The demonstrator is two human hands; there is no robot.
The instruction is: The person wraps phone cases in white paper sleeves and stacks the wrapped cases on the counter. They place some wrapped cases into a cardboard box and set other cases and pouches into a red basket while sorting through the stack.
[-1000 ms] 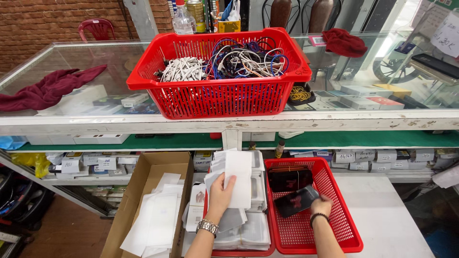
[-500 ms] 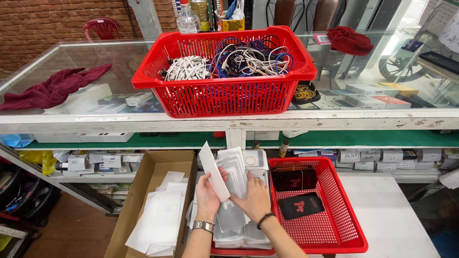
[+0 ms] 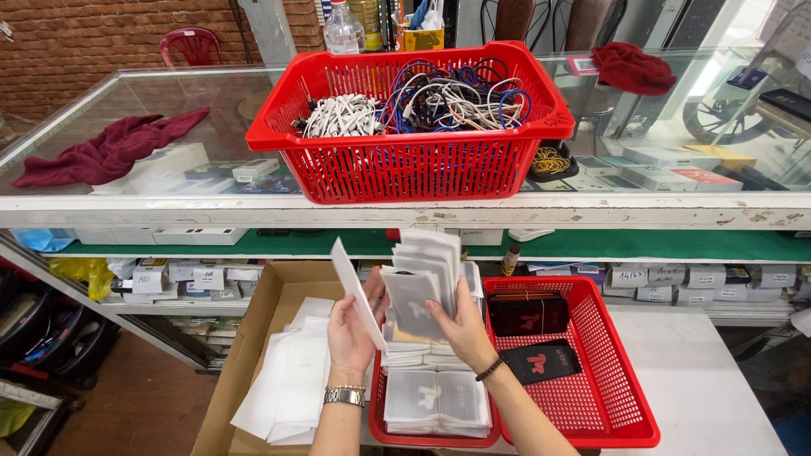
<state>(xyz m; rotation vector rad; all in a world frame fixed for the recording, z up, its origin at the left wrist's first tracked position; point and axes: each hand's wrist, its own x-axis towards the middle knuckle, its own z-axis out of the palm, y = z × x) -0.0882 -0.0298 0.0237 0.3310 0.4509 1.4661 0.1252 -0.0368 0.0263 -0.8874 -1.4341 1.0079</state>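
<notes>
Nearest the camera, both hands were raised above a low red tray [image 3: 405, 439] that held stacks of clear packets with white and grey inserts [image 3: 437, 399]. The left hand [image 3: 353, 333], with a metal watch [image 3: 344, 394] at the wrist, pinched a single white card [image 3: 355, 289] that stood tilted on edge, its upper corner leaning away to the left. The right hand [image 3: 466, 328], with a dark bead bracelet [image 3: 488, 369] at the wrist, gripped a fanned bundle of clear packets [image 3: 427, 274] held upright, thumb across the front one. The card sat just beside the bundle, on its left; whether the two touched could not be told.

Left of the hands stood an open cardboard box [image 3: 253, 338] with loose white sheets [image 3: 291, 380] piled inside. Right of them, touching the first tray, was a second red tray [image 3: 617, 397] holding dark flat cases with red marks [image 3: 541, 361]; it rested on a white table [image 3: 701, 371].

Beyond, a green-lined shelf [image 3: 642, 245] ran across under a glass counter [image 3: 169, 93]. On the glass stood a large red basket [image 3: 405, 160] filled with coiled cables [image 3: 439, 101], a maroon cloth [image 3: 110, 148] to its left and a red cloth [image 3: 634, 67] to its right. Behind rose a brick wall [image 3: 101, 34] and a red plastic chair [image 3: 194, 42].
</notes>
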